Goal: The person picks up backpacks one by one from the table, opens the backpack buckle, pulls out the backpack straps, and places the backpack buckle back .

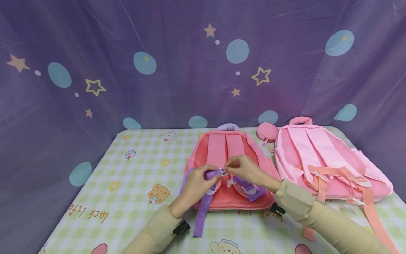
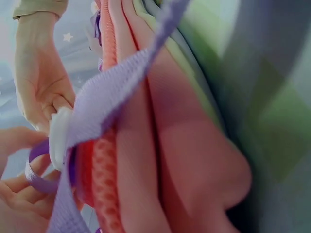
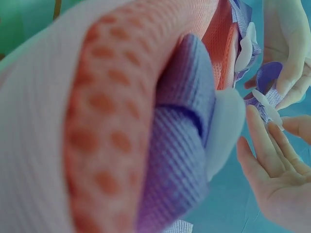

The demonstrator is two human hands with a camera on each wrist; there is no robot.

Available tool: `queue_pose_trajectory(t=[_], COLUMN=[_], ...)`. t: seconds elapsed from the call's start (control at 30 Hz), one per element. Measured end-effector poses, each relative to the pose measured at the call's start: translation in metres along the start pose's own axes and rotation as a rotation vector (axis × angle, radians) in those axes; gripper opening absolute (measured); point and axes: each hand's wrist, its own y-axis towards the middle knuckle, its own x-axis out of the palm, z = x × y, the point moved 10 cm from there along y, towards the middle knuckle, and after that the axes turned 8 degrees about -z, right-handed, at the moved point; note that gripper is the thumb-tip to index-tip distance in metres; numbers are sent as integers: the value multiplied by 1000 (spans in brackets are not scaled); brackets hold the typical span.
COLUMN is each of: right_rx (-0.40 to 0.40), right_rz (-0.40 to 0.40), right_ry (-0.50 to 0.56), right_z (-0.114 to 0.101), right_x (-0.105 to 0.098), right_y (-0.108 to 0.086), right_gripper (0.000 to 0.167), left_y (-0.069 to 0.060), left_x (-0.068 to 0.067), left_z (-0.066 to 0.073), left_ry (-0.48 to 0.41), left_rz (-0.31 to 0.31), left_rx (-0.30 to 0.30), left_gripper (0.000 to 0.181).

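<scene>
A coral-pink backpack (image 1: 234, 203) lies on the table with its shoulder straps facing up. Over its middle, my left hand (image 1: 196, 183) pinches a purple webbing strap (image 1: 211, 174) close to a white plastic buckle (image 1: 223, 171). From the other side, my right hand (image 1: 247, 168) holds that buckle's end between thumb and fingertips. A second white buckle piece (image 1: 231, 182) hangs just below the right hand, by more purple webbing (image 1: 245, 185). The left strap's loose tail (image 1: 203, 218) trails over the backpack's lower edge. In the right wrist view, folded webbing (image 3: 180, 141) fills the foreground.
To the right lies a light-pink backpack (image 1: 336, 148) with orange straps (image 1: 369, 204) and white buckles. A round pink pouch (image 1: 267, 132) sits between the bags at the back. The checked tablecloth (image 1: 136, 197) extends left, and a purple curtain (image 1: 177, 91) hangs behind.
</scene>
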Motion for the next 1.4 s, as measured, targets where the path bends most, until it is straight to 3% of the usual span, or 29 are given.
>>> queue_pose_trajectory(t=[0.33, 0.53, 0.77, 1.2, 1.4], right_rx=[7, 19, 23, 48, 63], right_rz=[21, 39, 72, 68, 29], right_ry=[28, 27, 58, 93, 174], right_z=[-1, -24, 8, 16, 22], right_x=[0, -3, -2, -1, 2], right_y=[-2, -9, -3, -2, -1], right_gripper=[9, 9, 9, 11, 15], left_y=[2, 2, 1, -1, -2], left_x=[1, 4, 7, 8, 7], left_z=[-6, -9, -11, -10, -8], left_ry=[-27, -93, -147, -170, -171], left_rz=[10, 0, -18, -40, -53], left_rx=[-121, -123, -126, -115, -104], left_gripper=[10, 5, 5, 5, 5])
